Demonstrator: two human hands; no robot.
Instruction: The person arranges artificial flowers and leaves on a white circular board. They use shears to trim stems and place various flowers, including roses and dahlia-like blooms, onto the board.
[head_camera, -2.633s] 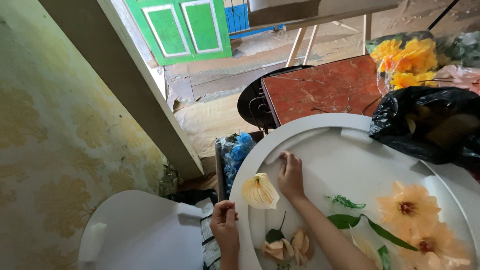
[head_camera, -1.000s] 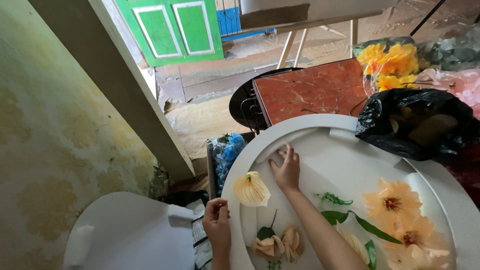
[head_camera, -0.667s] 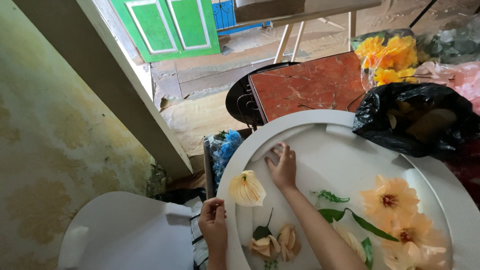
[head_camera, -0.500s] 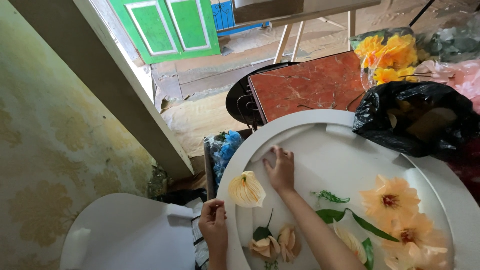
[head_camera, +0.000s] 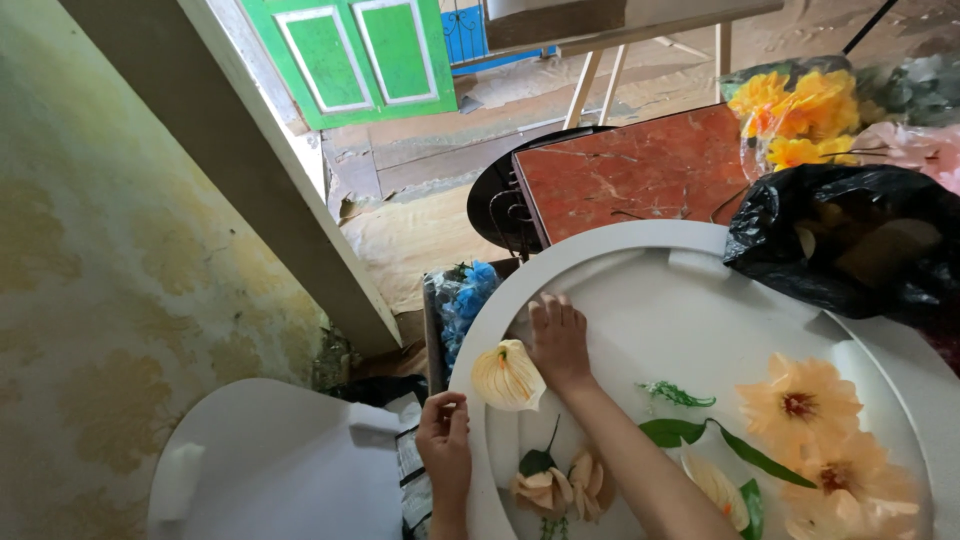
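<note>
A round white tray (head_camera: 620, 255) with a raised rim lies in front of me with artificial flowers on it. My right hand (head_camera: 558, 340) rests flat on the tray's inner surface near its left rim, fingers spread, just beside a pale yellow calla-shaped flower (head_camera: 507, 375). Fingers curled, my left hand (head_camera: 445, 450) sits on the tray's outer left rim. A peach rosebud with a green leaf (head_camera: 548, 487) lies by my right forearm. Larger orange flowers (head_camera: 800, 400) and green leaves (head_camera: 700, 432) lie to the right.
A black plastic bag (head_camera: 850, 245) sits on the tray's far right rim, with yellow flowers (head_camera: 790, 110) behind it. A red marble-patterned tabletop (head_camera: 640, 175) stands beyond. A white chair (head_camera: 270, 470) is at lower left, blue flowers (head_camera: 465, 300) lie below the tray, and a green door (head_camera: 360, 55) is at top.
My right hand has stayed flat on the tray beside the pale flower. My left hand stays at the rim. Only the camera view has shifted slightly.
</note>
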